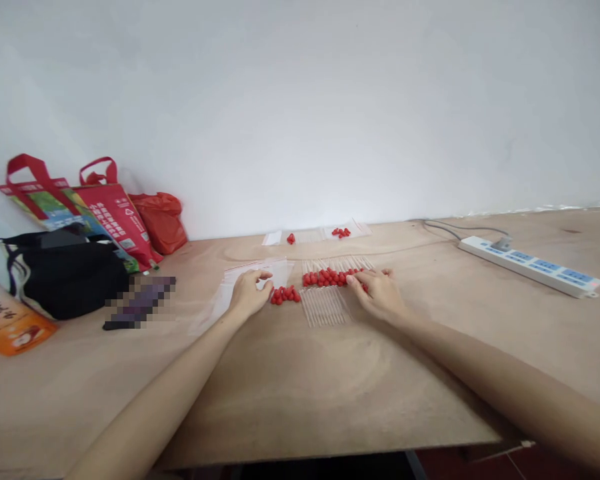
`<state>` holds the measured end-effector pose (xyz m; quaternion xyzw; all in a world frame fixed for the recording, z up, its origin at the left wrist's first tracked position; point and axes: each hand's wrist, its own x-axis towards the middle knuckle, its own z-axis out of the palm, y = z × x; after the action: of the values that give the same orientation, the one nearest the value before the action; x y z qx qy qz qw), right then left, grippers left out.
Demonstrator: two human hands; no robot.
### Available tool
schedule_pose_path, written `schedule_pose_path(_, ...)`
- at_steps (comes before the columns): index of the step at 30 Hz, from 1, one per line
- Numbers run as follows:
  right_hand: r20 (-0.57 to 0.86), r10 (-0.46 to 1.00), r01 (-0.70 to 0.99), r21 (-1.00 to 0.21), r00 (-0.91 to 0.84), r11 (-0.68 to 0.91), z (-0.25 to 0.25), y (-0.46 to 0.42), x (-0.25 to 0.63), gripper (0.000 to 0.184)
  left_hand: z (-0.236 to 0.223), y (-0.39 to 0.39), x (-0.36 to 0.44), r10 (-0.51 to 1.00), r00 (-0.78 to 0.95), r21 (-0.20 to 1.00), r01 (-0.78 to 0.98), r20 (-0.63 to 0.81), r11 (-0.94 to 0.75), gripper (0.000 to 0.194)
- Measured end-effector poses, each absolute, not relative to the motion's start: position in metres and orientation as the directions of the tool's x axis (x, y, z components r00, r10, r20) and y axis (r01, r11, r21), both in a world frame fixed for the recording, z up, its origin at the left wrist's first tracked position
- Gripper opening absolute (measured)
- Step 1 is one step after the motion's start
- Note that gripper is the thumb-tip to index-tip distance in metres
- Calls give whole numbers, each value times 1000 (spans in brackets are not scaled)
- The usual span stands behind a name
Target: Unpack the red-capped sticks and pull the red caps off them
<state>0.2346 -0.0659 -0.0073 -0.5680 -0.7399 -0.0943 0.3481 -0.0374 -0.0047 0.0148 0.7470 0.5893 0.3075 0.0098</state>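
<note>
My left hand [249, 292] rests on clear zip bags [253, 272] on the wooden table [290, 387], fingers curled, thumb near a small heap of red caps [285, 295]. My right hand [377, 293] lies palm down over a row of clear thin tubes with red caps [330, 277], its fingers stretched along the red ends. The tubes lie side by side, their clear shafts [325, 308] pointing towards me.
Further back lie more clear bags with a few red pieces [341, 232]. A white power strip [530, 265] with cable sits at the right. At the left stand red shopping bags [107, 210], a black bag [65, 277], an orange packet [7, 323] and a dark blurred object [140, 303].
</note>
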Motion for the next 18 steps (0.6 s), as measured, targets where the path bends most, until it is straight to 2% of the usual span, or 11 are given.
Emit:
schedule_pose_path(6,656,754,888,-361,25,285,-16,-62,245,32,26,6,15,885,322,223,886,336,-407,19)
schedule_pose_path(13,679,734,874,-345,-18,341,-17,-69,244,22,17,18,35,888,380,281,850,258,-446,17)
schedule_pose_path(18,684,728,860,-344,-44,376,-16,-70,242,21,16,12,25,904,251,330,869,345,-368,24)
